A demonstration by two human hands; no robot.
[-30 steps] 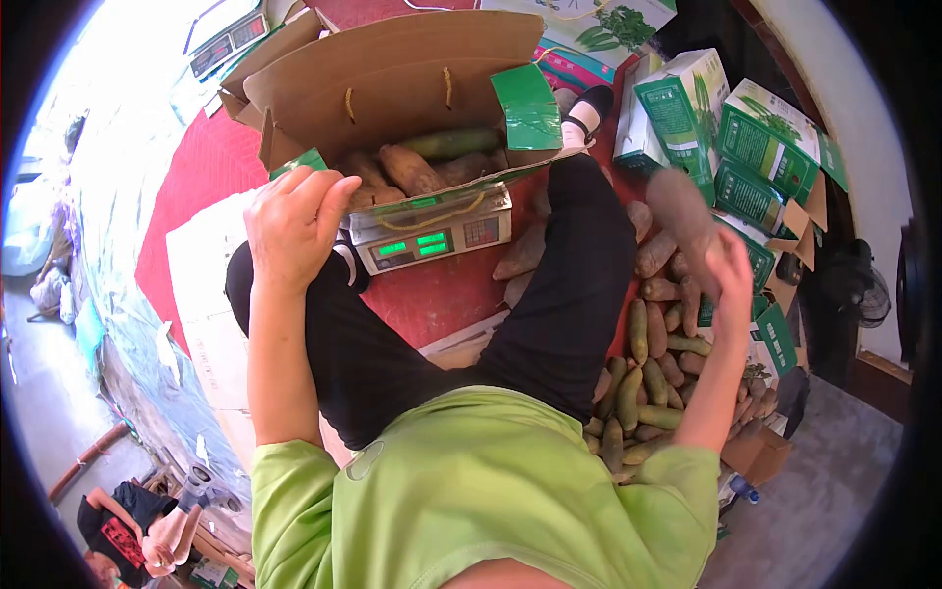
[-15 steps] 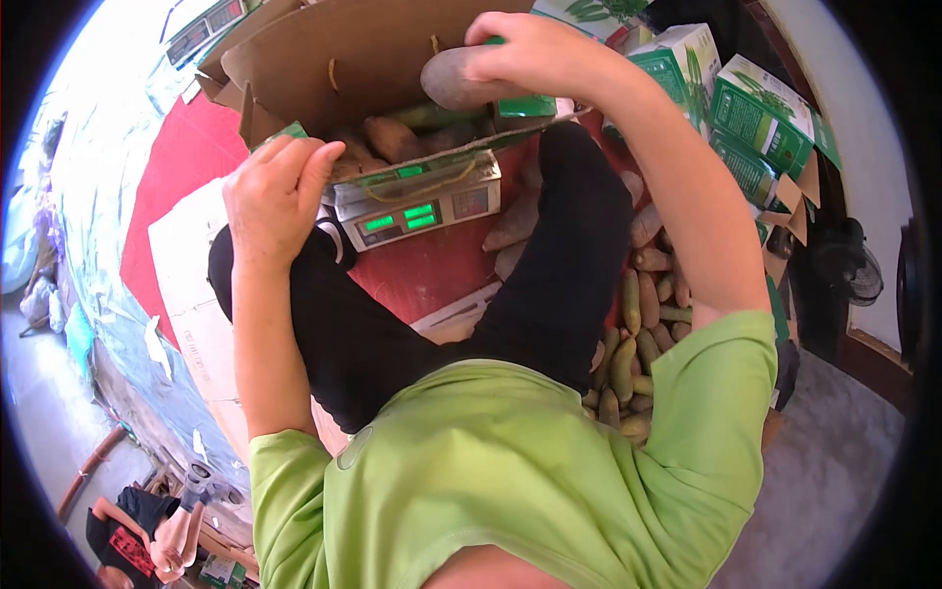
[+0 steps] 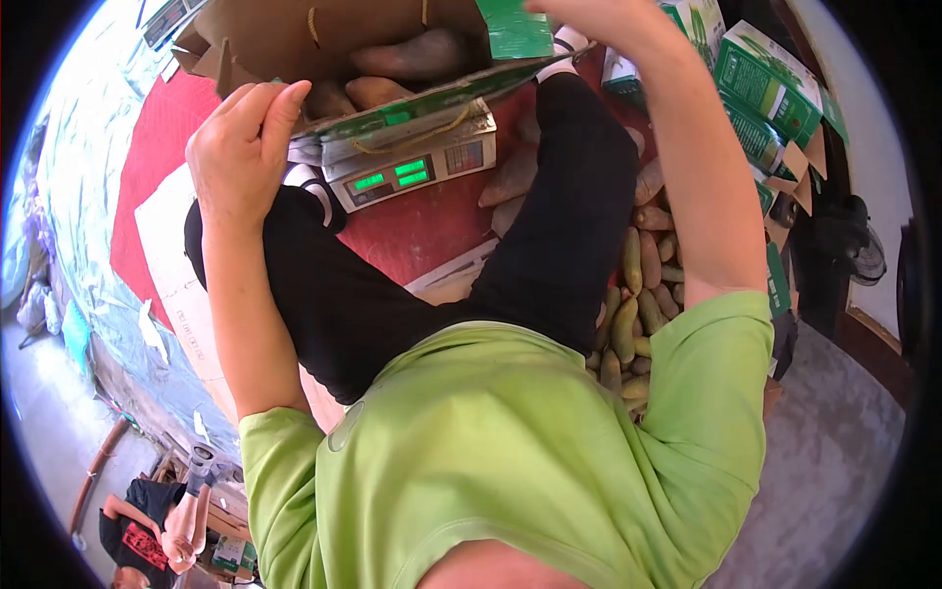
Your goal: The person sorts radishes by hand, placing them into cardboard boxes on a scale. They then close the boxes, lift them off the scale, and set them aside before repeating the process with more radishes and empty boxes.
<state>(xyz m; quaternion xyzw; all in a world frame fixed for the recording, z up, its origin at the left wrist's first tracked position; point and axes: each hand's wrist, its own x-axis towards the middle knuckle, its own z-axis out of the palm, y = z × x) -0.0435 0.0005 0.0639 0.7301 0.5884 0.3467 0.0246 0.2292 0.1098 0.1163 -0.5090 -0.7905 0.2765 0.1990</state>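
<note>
My left hand (image 3: pixel 238 147) is closed on the near left rim of an open cardboard box (image 3: pixel 270 39), thumb pointing up. Inside the box lie several thick, brownish root vegetables (image 3: pixel 417 56) that look like sweet potatoes or yams. The box rests on a digital scale (image 3: pixel 410 169) with lit green digits, too small to read. At the top edge, my right hand (image 3: pixel 589 18) is over the box's right end, near a green flap (image 3: pixel 520 27). It is partly cut off; the fingers that show are stretched out, with nothing visible in them.
Long greenish and brown root vegetables (image 3: pixel 628 324) are heaped right of my right leg. Green-and-white printed boxes (image 3: pixel 770 69) stand at upper right, near a small fan (image 3: pixel 863 250). A red sheet (image 3: pixel 412 240) lies under the scale. Another person (image 3: pixel 142 525) sits at lower left.
My right hand has let go of the large root vegetable, which now lies in the box, and moved right and up. My left hand stays on the rim; the view has shifted slightly.
</note>
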